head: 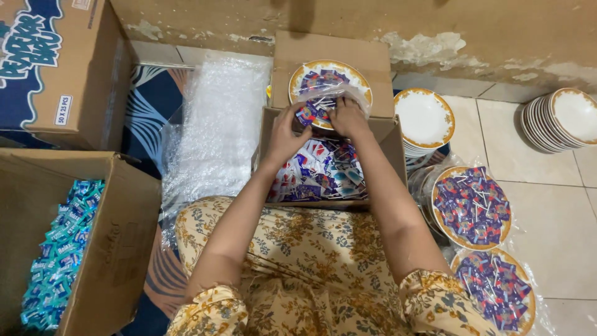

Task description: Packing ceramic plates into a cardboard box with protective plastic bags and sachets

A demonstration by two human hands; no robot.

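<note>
My left hand [287, 129] and my right hand [348, 118] meet over a gold-rimmed white plate [357, 79] that rests on the far flap of an open cardboard box [394, 147]. Both hands grip a clump of small red, white and blue sachets [307, 114] under a clear plastic wrap [333, 93] on the plate. The plate holds more sachets and thin white sticks. The box below my hands is full of the same loose sachets [320, 171]. My arms in floral sleeves reach out from my lap.
Right of the box stand a stack of empty gold-rimmed plates [425, 118], two wrapped filled plates [471, 205] [497, 291], and another plate stack [563, 118]. Bubble wrap [217, 124] lies at left. A box of teal sachets [59, 249] and a closed carton [59, 68] sit further left.
</note>
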